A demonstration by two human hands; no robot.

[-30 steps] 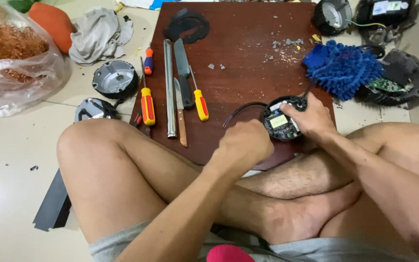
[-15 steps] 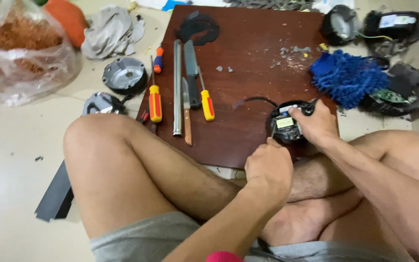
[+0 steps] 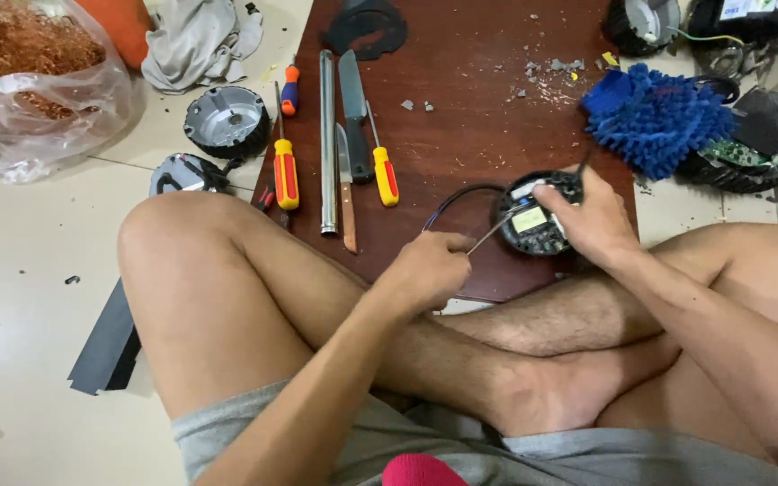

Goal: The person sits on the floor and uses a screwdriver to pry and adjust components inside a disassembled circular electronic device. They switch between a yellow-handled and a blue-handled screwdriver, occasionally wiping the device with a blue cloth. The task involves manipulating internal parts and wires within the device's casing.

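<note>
Two hands are engaged: a thin metal tool [image 3: 490, 236] is pinched in the closed fingers of the left hand [image 3: 429, 270], its tip reaching the round black electronic module [image 3: 538, 225], which is clasped under the right hand [image 3: 592, 220] fingers on the wooden board [image 3: 470, 90].

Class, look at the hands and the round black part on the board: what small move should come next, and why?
Probably ease the thin metal tool forward into the round black electronic part and pry gently. The left hand holds the tool with its tip at the part's edge, and the right hand steadies the part on the wooden board.
</note>
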